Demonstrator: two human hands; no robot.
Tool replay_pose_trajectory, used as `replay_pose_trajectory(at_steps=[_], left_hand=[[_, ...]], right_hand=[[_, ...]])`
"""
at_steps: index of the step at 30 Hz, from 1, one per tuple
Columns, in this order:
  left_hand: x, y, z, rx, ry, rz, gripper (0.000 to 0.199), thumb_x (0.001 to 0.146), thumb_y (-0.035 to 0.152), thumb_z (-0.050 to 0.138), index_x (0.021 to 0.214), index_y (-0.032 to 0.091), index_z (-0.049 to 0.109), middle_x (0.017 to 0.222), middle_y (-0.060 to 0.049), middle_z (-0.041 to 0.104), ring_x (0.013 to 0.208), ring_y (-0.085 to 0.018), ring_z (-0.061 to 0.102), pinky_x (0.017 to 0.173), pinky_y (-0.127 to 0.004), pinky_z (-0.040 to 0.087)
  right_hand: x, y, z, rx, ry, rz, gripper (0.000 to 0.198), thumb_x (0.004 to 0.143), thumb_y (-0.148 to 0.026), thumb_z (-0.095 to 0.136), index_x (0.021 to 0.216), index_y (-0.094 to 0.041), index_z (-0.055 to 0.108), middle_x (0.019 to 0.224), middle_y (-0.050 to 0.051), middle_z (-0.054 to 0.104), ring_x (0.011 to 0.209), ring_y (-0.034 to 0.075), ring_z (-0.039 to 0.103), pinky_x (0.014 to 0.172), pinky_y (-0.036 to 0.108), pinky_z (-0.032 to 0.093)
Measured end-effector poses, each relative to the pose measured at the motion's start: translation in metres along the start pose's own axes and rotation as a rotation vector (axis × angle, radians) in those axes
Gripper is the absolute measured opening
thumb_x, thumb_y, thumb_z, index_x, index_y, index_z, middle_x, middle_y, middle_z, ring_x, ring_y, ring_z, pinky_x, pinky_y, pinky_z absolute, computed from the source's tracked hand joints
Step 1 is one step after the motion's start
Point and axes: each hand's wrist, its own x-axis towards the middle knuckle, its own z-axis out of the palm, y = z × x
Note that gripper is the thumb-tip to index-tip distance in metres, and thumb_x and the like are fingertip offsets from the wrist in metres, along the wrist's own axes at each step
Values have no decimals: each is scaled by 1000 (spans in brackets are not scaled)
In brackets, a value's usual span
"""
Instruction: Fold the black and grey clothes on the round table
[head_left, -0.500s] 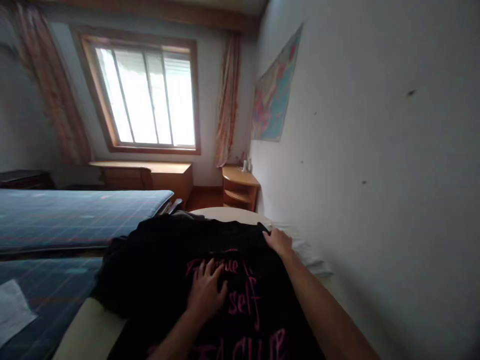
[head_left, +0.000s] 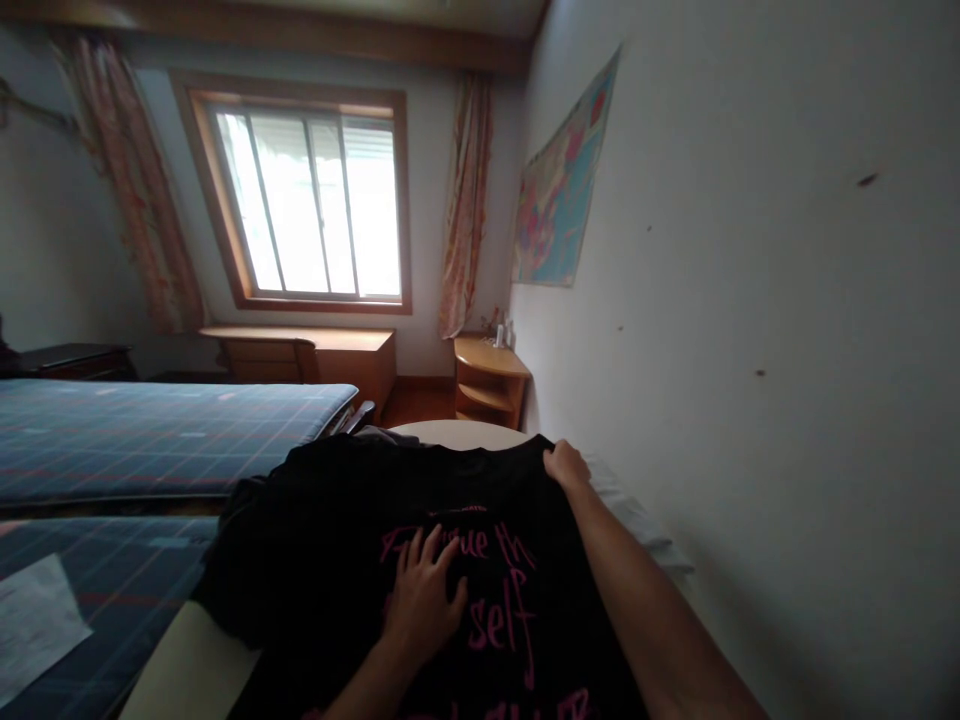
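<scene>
Shirt (head_left: 300, 560), black with pink lettering (head_left: 501, 622), is spread before me over a pale surface (head_left: 191, 660). I have the right hand (head_left: 568, 466) closed at its far right edge, gripping the cloth there. I see the left hand (head_left: 427, 598) lying over the lettering, fingers open and apart. Paper (head_left: 39, 622) rests on the plaid mattress (head_left: 150, 560) at near left.

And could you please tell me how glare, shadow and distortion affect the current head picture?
In the head view, the window is blown out to near white; in the head view, the black shirt is so dark that folds are hard to see, though its pink lettering shows; in the head view, the left curtain leans, probably from wide-angle distortion.
</scene>
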Motion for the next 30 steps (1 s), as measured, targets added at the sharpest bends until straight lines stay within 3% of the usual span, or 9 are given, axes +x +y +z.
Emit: replay_pose_trajectory(at_steps=[4, 10, 13, 16, 20, 23, 25, 28, 30], left_hand=[[-1, 2, -5, -23, -35, 25, 60, 85, 36, 54, 144, 30, 50, 156, -4, 40, 146, -32, 27, 119, -50, 21], [-1, 5, -9, -34, -55, 25, 61, 84, 36, 54, 145, 31, 49, 156, -4, 39, 147, -32, 25, 119, -50, 22], [-1, 6, -10, -31, -58, 26, 62, 84, 37, 55, 145, 30, 48, 156, -5, 38, 147, -33, 25, 119, -51, 22], [-2, 4, -8, -28, -38, 38, 61, 84, 36, 54, 144, 30, 49, 156, -5, 39, 147, -33, 26, 119, -52, 21], [-2, 2, -4, -31, -15, 47, 59, 82, 33, 56, 141, 27, 54, 154, -7, 42, 145, -34, 30, 118, -52, 22], [-1, 1, -1, -60, 31, 69, 54, 80, 28, 57, 134, 26, 59, 150, -5, 47, 144, -33, 32, 118, -53, 25], [1, 0, -1, -96, 70, 74, 46, 82, 24, 54, 126, 24, 64, 144, -4, 54, 142, -31, 36, 117, -52, 28], [5, -3, -4, -113, 146, 9, 36, 85, 19, 47, 114, 21, 68, 134, -4, 62, 138, -28, 42, 115, -47, 33], [8, -6, -5, -77, 180, -67, 35, 84, 17, 47, 113, 20, 68, 135, -6, 61, 138, -29, 42, 115, -47, 31]], right_hand=[[5, 12, -8, -3, 62, 41, 41, 97, -32, 38, 126, -10, 55, 113, 22, 67, 103, 29, 67, 78, 37, 51], [-16, 10, 2, -39, 152, -156, 42, 94, -18, 41, 135, -14, 50, 126, 22, 60, 117, 31, 57, 93, 43, 43], [-35, -10, 11, -46, 148, -336, 40, 95, -19, 39, 130, -17, 57, 134, 19, 56, 128, 31, 46, 104, 44, 34], [-62, -41, 29, -27, 41, -551, 37, 97, -29, 40, 126, -23, 62, 130, 11, 62, 123, 24, 50, 103, 37, 35], [-100, -82, 65, 17, -121, -743, 50, 98, -52, 37, 143, -33, 48, 146, 3, 52, 133, 22, 44, 109, 37, 31], [-112, -101, 88, 26, -298, -658, 62, 98, -59, 26, 152, -31, 34, 161, 4, 28, 147, 32, 21, 116, 55, 14], [-111, -109, 97, 7, -317, -576, 63, 98, -58, 25, 154, -30, 30, 164, 3, 17, 150, 35, 8, 116, 60, 5], [-105, -120, 102, -26, -288, -490, 61, 98, -51, 27, 154, -28, 29, 164, 5, 15, 150, 36, 6, 115, 62, 1], [-103, -125, 103, -13, -245, -529, 61, 97, -50, 28, 154, -28, 29, 163, 6, 20, 149, 35, 11, 115, 62, 1]])
